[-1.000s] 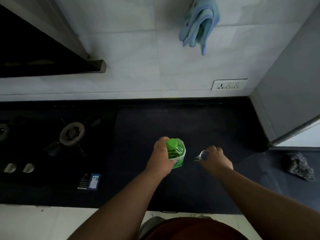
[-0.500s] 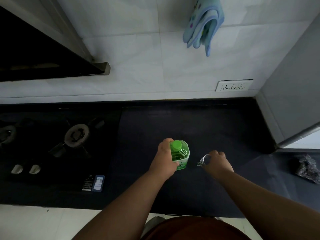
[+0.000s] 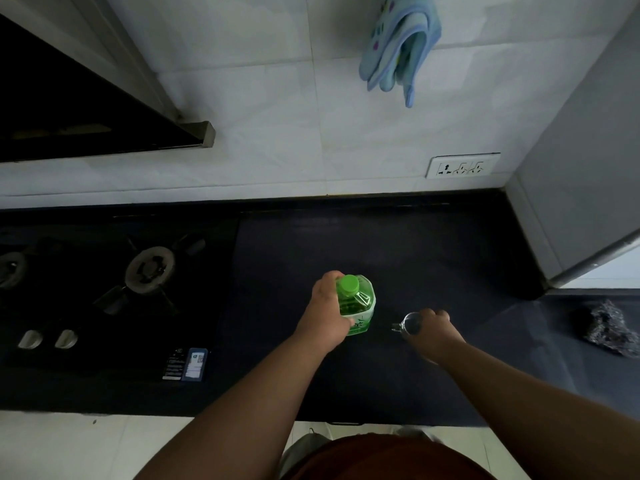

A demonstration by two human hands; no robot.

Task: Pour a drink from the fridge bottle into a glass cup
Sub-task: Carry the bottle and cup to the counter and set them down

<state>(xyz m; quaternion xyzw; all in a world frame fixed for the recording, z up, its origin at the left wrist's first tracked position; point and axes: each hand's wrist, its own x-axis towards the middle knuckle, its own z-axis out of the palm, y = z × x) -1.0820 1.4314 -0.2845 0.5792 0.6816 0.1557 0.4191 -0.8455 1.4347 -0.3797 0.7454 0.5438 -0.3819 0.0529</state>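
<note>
A green plastic bottle (image 3: 358,303) with a green cap stands upright on the dark countertop (image 3: 398,251), cap on. My left hand (image 3: 325,313) grips its left side. Just to the right, my right hand (image 3: 433,329) holds a small clear glass cup (image 3: 408,323) on the counter; my fingers hide most of the cup. Bottle and cup stand a short gap apart.
A gas stove (image 3: 145,271) with burners and knobs fills the counter's left part. A grey cabinet side (image 3: 581,188) rises at the right. A dark scrubber (image 3: 609,327) lies far right. A wall socket (image 3: 462,165) and blue gloves (image 3: 401,43) are on the tiled wall.
Both hands keep their holds on the bottle and the cup. The view has shifted slightly; the cup sits a little farther from the bottle.
</note>
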